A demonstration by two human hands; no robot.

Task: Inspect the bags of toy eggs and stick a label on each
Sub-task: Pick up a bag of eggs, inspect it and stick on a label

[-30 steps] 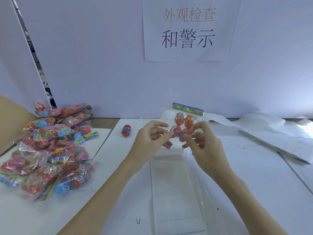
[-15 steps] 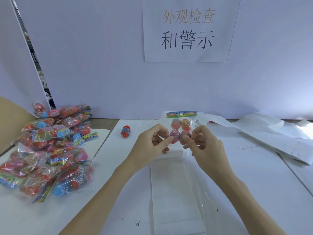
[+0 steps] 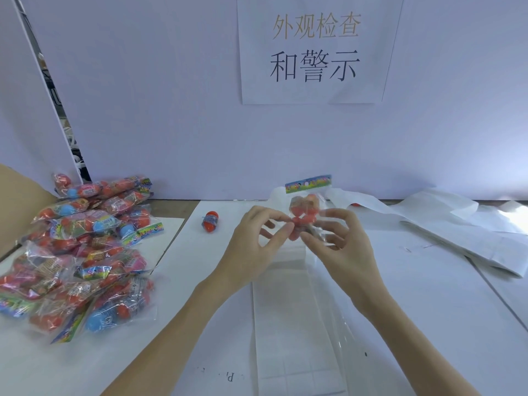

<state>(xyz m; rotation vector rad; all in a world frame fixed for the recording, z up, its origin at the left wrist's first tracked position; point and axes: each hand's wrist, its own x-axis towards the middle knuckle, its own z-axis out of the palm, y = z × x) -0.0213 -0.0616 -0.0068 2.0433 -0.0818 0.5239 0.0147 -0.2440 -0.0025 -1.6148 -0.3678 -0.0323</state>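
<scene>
Pinching a bag of toy eggs (image 3: pixel 305 208) between them, the left hand (image 3: pixel 254 247) and right hand (image 3: pixel 343 247) hold it upright; a pile of bags (image 3: pixel 83 252) lies left of the left hand.

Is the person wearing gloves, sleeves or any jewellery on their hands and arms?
No gloves show: the left hand and right hand are bare. Both forearms are bare as far as the picture shows, with no sleeve, watch or bracelet in view. I can make out no ring, though the fingers are slightly blurred.

Both hands, left hand (image 3: pixel 251 247) and right hand (image 3: pixel 343 247), pinch an upright bag of toy eggs (image 3: pixel 305 207) above the label sheet (image 3: pixel 294 338). More bags (image 3: pixel 83 252) lie piled at left.
</scene>
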